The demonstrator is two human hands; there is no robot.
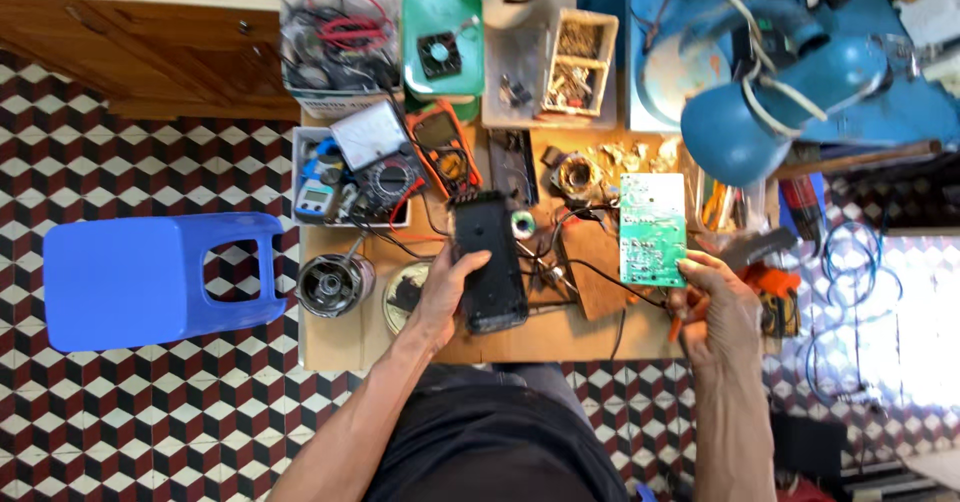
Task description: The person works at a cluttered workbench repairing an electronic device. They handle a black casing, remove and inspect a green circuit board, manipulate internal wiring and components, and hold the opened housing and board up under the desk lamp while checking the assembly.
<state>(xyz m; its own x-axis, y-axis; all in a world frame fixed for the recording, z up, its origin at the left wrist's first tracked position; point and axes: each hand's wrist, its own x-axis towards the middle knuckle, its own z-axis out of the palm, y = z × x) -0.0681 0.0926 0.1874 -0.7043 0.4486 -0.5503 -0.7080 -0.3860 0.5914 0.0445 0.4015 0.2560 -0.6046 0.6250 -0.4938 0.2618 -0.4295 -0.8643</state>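
The long black plastic casing (489,260) lies lengthwise on the small wooden bench (340,342), near its front edge, and it looks already emptied: the green rectangular circuit board (652,229) is out of it and sits well apart to the right, with thin black wires trailing between the two. So the opening-up seems done; whatever is to be done to the board itself shows no sign of having begun, and no tool is in either hand.

The left hand (446,292) curls round the casing's left edge, thumb up on top and fingers tucked beneath, gripping it. The right hand (722,307) reaches out at the far side, fingertips pinching the lower right corner of the board, wrist bent back a little.

Around them sit an orange multimeter (443,148), a round metal motor part (333,284), and a blue plastic stool (150,280) on the patterned floor beside the bench.
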